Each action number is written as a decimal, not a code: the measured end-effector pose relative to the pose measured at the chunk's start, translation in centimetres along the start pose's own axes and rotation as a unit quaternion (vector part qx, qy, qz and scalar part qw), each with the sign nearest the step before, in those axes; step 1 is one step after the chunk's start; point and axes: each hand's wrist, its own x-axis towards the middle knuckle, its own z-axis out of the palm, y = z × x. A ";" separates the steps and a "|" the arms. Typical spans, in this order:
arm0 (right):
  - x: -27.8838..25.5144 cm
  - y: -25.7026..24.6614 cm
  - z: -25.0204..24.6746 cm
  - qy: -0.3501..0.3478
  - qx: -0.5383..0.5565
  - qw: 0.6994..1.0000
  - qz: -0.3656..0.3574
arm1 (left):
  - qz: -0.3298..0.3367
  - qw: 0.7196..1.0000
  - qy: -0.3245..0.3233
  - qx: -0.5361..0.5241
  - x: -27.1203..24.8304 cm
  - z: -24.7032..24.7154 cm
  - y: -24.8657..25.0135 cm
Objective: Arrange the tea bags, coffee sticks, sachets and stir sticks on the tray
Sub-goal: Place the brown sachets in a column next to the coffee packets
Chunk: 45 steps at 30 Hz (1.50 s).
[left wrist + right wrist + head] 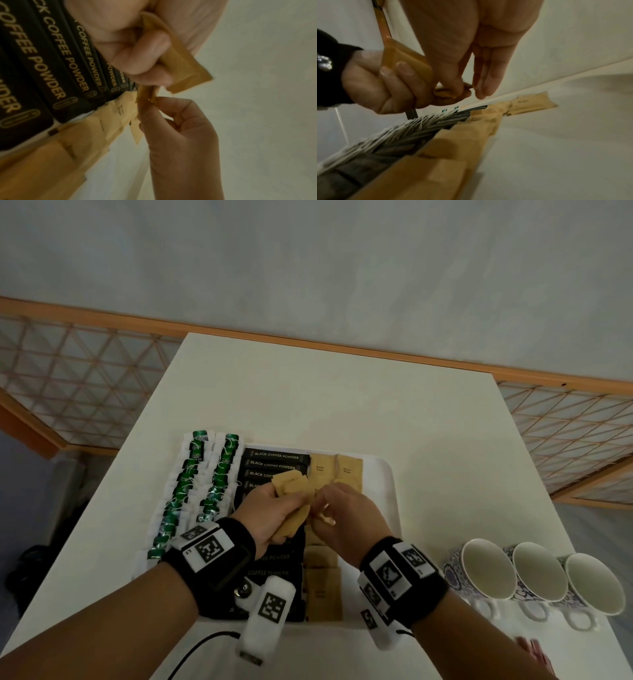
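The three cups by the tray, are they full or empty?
Empty. The head view looks straight into all three cups on the table, and each shows only a bare white inside.

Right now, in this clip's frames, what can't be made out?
- Sachet count in the left hand: head view, fingers cover the stack of brown sachets.
- Middle coffee sticks: both hands hide them.
- Reddish item: blurred, cut by the bottom edge.
- Stir sticks: not identifiable anywhere.

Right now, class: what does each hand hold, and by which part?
Left hand grips a bunch of brown sugar sachets around their middles; right hand pinches one sachet's end.
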 end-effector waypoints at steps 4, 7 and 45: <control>-1.5 0.8 -0.1 0.025 0.222 0.968 0.113 | 0.021 1.000 -0.017 0.005 -0.1 0.4 -0.5; -2.1 1.6 -0.6 0.031 0.363 0.904 0.223 | 0.010 0.998 -0.050 0.027 0.0 0.5 -1.3; -1.8 4.0 -1.1 0.107 0.240 0.935 0.238 | -0.022 0.999 -0.019 0.028 -0.2 0.1 -0.9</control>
